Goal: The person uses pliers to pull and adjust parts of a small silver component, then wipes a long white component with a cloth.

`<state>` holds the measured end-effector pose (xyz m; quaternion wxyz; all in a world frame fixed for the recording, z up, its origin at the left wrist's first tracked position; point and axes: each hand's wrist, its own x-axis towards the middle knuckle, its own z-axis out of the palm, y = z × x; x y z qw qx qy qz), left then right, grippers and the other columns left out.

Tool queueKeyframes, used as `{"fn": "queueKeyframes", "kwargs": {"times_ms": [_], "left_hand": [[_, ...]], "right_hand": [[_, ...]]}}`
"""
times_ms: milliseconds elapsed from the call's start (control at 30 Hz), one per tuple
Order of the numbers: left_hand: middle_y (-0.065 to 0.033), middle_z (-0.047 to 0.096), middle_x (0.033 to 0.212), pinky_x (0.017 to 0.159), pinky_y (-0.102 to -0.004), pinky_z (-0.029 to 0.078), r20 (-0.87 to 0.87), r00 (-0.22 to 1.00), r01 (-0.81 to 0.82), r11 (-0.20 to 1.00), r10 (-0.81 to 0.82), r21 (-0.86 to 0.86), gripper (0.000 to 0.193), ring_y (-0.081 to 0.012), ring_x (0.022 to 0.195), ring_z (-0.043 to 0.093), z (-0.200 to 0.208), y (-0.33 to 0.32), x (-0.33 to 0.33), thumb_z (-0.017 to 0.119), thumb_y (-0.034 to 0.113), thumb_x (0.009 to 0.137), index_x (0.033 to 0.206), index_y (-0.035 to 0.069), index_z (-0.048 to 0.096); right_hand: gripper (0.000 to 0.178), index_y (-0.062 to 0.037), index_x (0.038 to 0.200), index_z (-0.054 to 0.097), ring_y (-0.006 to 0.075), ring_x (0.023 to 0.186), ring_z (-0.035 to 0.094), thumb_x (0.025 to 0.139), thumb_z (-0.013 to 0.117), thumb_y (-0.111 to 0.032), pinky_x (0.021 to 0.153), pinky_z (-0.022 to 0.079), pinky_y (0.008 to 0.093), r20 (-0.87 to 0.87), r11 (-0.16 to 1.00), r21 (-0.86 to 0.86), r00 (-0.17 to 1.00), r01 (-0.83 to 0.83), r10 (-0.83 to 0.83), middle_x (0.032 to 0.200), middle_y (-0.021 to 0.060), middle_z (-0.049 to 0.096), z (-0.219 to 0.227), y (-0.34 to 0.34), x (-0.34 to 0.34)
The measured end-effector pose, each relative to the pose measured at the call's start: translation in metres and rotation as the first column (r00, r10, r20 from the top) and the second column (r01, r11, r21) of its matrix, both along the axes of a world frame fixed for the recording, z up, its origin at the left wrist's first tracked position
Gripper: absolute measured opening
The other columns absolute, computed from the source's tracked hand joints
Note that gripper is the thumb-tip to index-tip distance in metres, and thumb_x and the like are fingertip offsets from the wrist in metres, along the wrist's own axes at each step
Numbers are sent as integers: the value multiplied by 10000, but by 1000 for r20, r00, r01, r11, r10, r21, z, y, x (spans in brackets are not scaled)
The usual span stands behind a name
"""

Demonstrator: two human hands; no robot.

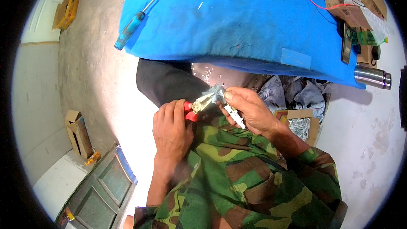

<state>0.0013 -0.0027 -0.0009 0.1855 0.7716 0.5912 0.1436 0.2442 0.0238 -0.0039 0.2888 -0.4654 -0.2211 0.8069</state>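
In my left hand (171, 127) is a pair of red-handled pliers (197, 106), with the fingers wrapped round the grips. The pale metal jaws point up and right and meet a grey piece (218, 91), whose exact kind is too small to make out. My right hand (250, 108) is closed on that piece, pinching it between thumb and fingers. A narrow white plastic part (234, 116) sticks out below the same fingers; whether it is joined to the grey piece I cannot tell. Both hands are over my lap, in front of the table edge.
A blue-covered table (254, 21) bears a blue-handled screwdriver (130, 29) and a steel flask (373, 77) at its right corner. Cardboard boxes (354, 15) and red wires crowd the right side. Below stand a box of small metal parts (299, 127) and crumpled grey-white bags (307, 99).
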Motion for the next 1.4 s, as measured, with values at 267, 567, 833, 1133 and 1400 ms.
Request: {"fn": "queueKeyframes", "kwargs": {"times_ms": [267, 567, 833, 1133, 1400], "left_hand": [[-173, 629, 1393, 1109, -492, 427, -157, 988, 27, 997, -15, 70, 731, -373, 1276, 594, -3, 1, 2, 789, 10, 748, 1439, 8, 550], [-188, 665, 1184, 930, -485, 518, -14, 1000, -7, 1000, 7, -28, 599, -400, 1075, 644, -1, 7, 7, 796, -24, 770, 1332, 16, 591], [-159, 623, 1046, 840, -471, 503, -40, 999, 19, 998, -22, -57, 556, -372, 968, 618, 2, 5, 12, 829, 9, 736, 1245, 1, 606], [-182, 653, 1045, 849, -485, 532, -47, 999, -30, 984, 23, -174, 459, -400, 988, 654, 20, 2, 27, 802, -5, 799, 1210, 19, 598], [-164, 636, 1038, 822, -475, 519, -125, 992, -28, 997, 19, -78, 513, -383, 953, 639, 15, 4, 27, 818, 14, 768, 1233, 15, 602]], "right_hand": [[384, 26, 1183, 669, 96, 671, 598, 1099, 629, -347, 592, 482, 238, 2, 998, 45, 999, 43, -43, 841, 41, 655, -3, -1, -3], [337, 12, 1155, 681, 84, 709, 608, 1096, 644, -318, 618, 484, 234, 11, 994, 96, 999, 49, -51, 867, 28, 664, -1, 4, -3], [307, 20, 1122, 722, 56, 786, 595, 1073, 650, -275, 684, 486, 263, 156, 968, 249, 985, 36, -77, 868, -4, 685, -5, -2, 0], [295, 43, 1099, 710, 68, 797, 562, 1069, 652, -245, 700, 491, 292, 332, 888, 458, 936, -51, -117, 849, -9, 653, -2, 0, 5], [294, 4, 1191, 656, 76, 771, 626, 1086, 655, -270, 656, 502, 243, 7, 980, 199, 1000, 3, -5, 900, 17, 673, -15, 8, 12]]}}
